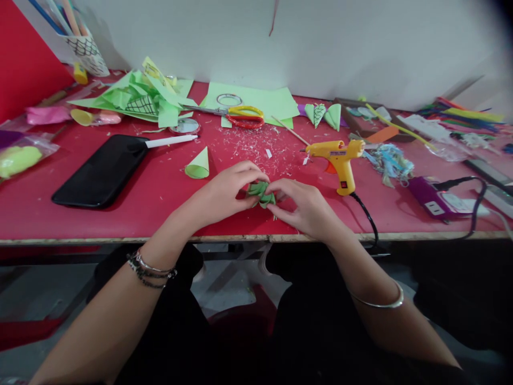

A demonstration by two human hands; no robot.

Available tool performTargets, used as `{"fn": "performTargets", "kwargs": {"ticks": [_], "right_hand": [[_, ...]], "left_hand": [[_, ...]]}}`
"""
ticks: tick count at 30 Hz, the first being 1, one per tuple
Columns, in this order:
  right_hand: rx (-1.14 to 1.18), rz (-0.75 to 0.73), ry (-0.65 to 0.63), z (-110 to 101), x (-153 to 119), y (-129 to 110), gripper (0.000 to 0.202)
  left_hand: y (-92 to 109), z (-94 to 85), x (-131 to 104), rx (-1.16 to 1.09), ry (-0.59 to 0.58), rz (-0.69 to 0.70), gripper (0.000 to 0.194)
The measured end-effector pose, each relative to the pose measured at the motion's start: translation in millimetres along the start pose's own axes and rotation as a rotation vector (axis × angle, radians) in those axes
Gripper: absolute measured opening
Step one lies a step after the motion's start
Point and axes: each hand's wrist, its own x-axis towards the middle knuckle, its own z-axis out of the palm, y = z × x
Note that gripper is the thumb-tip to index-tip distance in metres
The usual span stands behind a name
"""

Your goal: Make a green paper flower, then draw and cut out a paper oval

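Between my two hands is a small green paper piece with several folded, petal-like flaps (261,193), held just above the red table near its front edge. My left hand (226,193) pinches it from the left, thumb below and fingers above. From the right, the fingertips of my right hand (302,206) close on its other side. Parts of the piece are hidden behind my fingers. A light green paper cone (198,164) lies to the left of my left hand. Right of my right hand, a yellow glue gun (339,158) rests on its side.
Scissors (244,116) and green paper sheets (256,99) lie at the back, beside crumpled green paper (136,96). A black phone (102,171) and white marker (172,140) are on the left. A purple power box (435,200) with cables sits right, and paper scraps (268,154) litter the middle.
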Motion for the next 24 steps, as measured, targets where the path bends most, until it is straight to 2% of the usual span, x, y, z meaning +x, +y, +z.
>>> {"fn": "performTargets", "kwargs": {"ticks": [4, 8, 24], "right_hand": [[0.060, 0.050, 0.024, 5, -1, 2, 0.028], [0.104, 0.051, 0.036, 7, -1, 3, 0.030], [0.136, 0.091, 0.001, 7, 1, -1, 0.037]], "left_hand": [[0, 0.8, -1, 0.010, -0.024, -0.008, 0.029], [1, 2.7, -2, 0.038, -0.055, -0.005, 0.036], [4, 11.2, 0, 0.160, -0.053, -0.054, 0.019]]}}
